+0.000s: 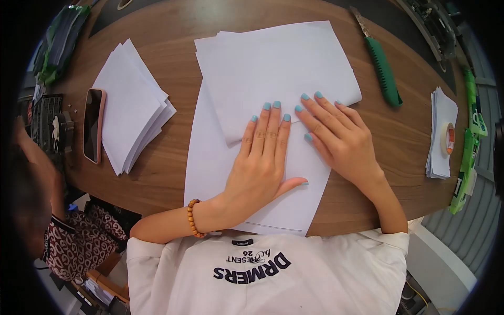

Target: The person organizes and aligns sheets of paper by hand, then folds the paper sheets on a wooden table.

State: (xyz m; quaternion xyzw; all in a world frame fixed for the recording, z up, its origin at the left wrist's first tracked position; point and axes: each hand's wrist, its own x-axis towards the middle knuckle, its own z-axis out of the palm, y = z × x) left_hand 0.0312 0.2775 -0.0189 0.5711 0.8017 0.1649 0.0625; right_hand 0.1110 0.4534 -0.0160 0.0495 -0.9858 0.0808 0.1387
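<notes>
White paper sheets (278, 68) lie in the middle of the table, the upper ones turned at an angle over a lower sheet (207, 173) that reaches toward my shirt. My left hand (262, 152) rests flat on the paper, fingers stretched forward over the near edge of the upper sheets, thumb out to the right. A beaded bracelet (193, 218) is round that wrist. My right hand (336, 134) also lies flat, its fingertips on the upper sheets near their right corner. Both hands have blue nails and grip nothing.
A paper stack (131, 110) and a phone (94, 126) lie at left. A green-handled saw or knife (382, 71) is at back right. Folded papers (441, 126) with a tape roll (448, 138) lie far right, beside green packaging (467, 163). Another person's arm (44, 163) shows at far left.
</notes>
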